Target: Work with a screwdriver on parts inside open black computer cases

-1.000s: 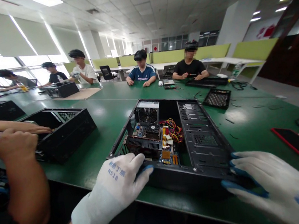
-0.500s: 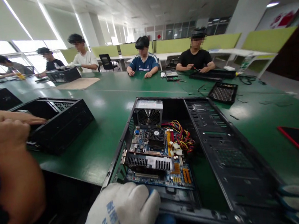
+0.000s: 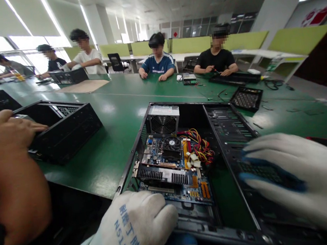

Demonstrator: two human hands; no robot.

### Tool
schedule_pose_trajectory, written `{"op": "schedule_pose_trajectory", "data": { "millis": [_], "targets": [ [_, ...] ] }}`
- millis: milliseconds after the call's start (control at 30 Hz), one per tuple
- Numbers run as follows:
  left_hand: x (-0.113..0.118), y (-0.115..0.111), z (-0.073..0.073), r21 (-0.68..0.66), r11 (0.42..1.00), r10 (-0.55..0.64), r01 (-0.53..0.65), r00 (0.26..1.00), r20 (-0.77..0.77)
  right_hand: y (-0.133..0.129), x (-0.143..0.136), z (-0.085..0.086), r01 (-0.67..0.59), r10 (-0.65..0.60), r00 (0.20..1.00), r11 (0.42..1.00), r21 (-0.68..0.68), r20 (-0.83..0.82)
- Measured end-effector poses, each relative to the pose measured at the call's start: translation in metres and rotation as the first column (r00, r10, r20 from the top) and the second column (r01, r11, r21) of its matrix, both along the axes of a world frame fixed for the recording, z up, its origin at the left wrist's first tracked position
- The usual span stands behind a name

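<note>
An open black computer case (image 3: 201, 223) lies before me on the green table. Inside it are a power supply (image 3: 163, 123), a motherboard (image 3: 185, 194) with a cooling fan (image 3: 171, 144), an expansion card (image 3: 165, 176) and a bundle of coloured cables (image 3: 201, 147). My left hand (image 3: 141, 222), in a white and blue glove, is closed round the case's near left edge; its fingertips are mostly hidden. Over the drive-bay side hovers my gloved right hand (image 3: 295, 179), thumb and fingers apart, holding nothing. Whether it touches the metal I cannot tell.
At left, a co-worker's bare hand (image 3: 3, 131) reaches to another black case (image 3: 65, 136). Several people sit across the green table (image 3: 115, 108). A black perforated tray (image 3: 247, 99) lies beyond my case, and a red-edged object (image 3: 317, 139) is partly behind my right hand.
My right hand has come up from the lower right corner, inward over the drive-bay side. My left hand keeps its hold on the case edge. The view has shifted slightly.
</note>
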State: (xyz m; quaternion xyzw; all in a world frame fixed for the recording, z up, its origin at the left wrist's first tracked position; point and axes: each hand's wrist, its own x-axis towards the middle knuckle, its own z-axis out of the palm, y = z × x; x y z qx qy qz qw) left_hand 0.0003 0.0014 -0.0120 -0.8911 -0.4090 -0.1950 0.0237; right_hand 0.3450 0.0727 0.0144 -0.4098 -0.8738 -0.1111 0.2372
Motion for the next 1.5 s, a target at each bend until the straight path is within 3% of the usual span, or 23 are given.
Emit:
{"op": "schedule_pose_trajectory", "data": {
  "millis": [67, 133, 300, 467, 600, 833, 933, 1100, 1367, 1500],
  "targets": [
    [0.001, 0.001, 0.001, -0.030, 0.999, 0.014, -0.015, 1.000, -0.024, 0.031, -0.031, 0.012, -0.037, 0.048, 0.987, 0.997, -0.073, 0.150],
    [0.002, 0.001, 0.002, -0.041, 0.999, 0.002, -0.003, 1.000, -0.018, 0.061, -0.064, 0.013, 0.000, 0.056, 0.943, 0.986, -0.169, 0.327],
    [0.001, 0.002, 0.007, -0.003, 1.000, -0.030, 0.030, 0.988, 0.149, 0.113, -0.134, -0.009, 0.148, 0.083, 0.785, 0.937, -0.315, 0.614],
    [0.001, 0.002, 0.011, -0.010, 0.999, -0.028, 0.031, 0.974, 0.225, 0.135, -0.169, -0.029, 0.198, 0.116, 0.738, 0.905, -0.377, 0.665],
    [-0.001, 0.003, 0.014, -0.030, 0.997, -0.057, 0.065, 0.975, 0.216, 0.138, -0.171, -0.028, 0.193, 0.101, 0.746, 0.913, -0.359, 0.658],
    [-0.001, 0.002, 0.012, 0.020, 0.998, -0.054, 0.052, 0.989, 0.135, 0.146, -0.140, 0.001, 0.255, -0.023, 0.772, 0.926, -0.277, 0.635],
    [0.001, 0.002, 0.011, 0.041, 0.998, -0.044, 0.041, 0.996, 0.080, 0.154, -0.129, 0.006, 0.300, -0.089, 0.747, 0.929, -0.214, 0.659],
    [0.000, 0.001, 0.003, 0.086, 0.996, -0.027, 0.018, 0.994, 0.108, 0.166, -0.123, -0.002, 0.358, -0.135, 0.661, 0.921, -0.152, 0.738],
    [-0.004, -0.004, -0.004, 0.087, 0.995, 0.026, -0.041, 0.985, 0.171, 0.187, -0.129, -0.016, 0.410, -0.147, 0.648, 0.895, -0.179, 0.747],
    [-0.003, 0.001, -0.001, 0.025, 1.000, -0.014, 0.008, 0.973, 0.229, 0.191, -0.128, -0.021, 0.393, -0.134, 0.657, 0.900, -0.186, 0.742]
  ]
}}
